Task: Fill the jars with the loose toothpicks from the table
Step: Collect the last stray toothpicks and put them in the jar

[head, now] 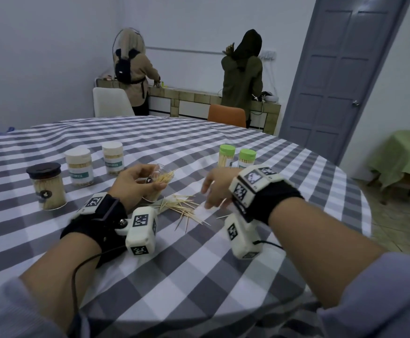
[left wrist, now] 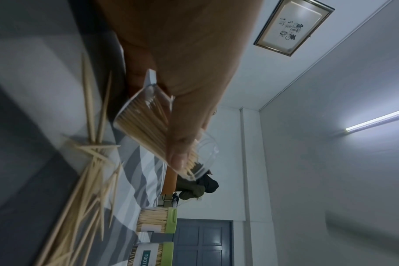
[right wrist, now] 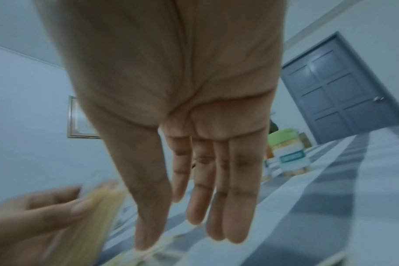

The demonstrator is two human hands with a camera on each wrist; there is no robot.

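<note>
My left hand [head: 140, 182] grips a clear lidless jar [head: 161, 181] packed with toothpicks, tilted with its mouth to the right; the left wrist view shows the thumb pressed along the jar [left wrist: 146, 131]. Loose toothpicks [head: 186, 208] lie scattered on the checked tablecloth [head: 199, 264] just in front of the jar, seen again as toothpicks [left wrist: 89, 172] in the left wrist view. My right hand [head: 215, 189] hovers over the right side of the pile with straight fingers [right wrist: 237, 207], empty palm facing down. The tilted jar [right wrist: 98, 207] appears blurred at lower left.
A black-lidded jar [head: 46, 186] and two white-lidded jars [head: 79, 167] [head: 113, 157] stand at the left. Two green-lidded jars [head: 227, 156] [head: 247, 158] stand behind my right hand. Two people stand at a far counter, with chairs behind the table.
</note>
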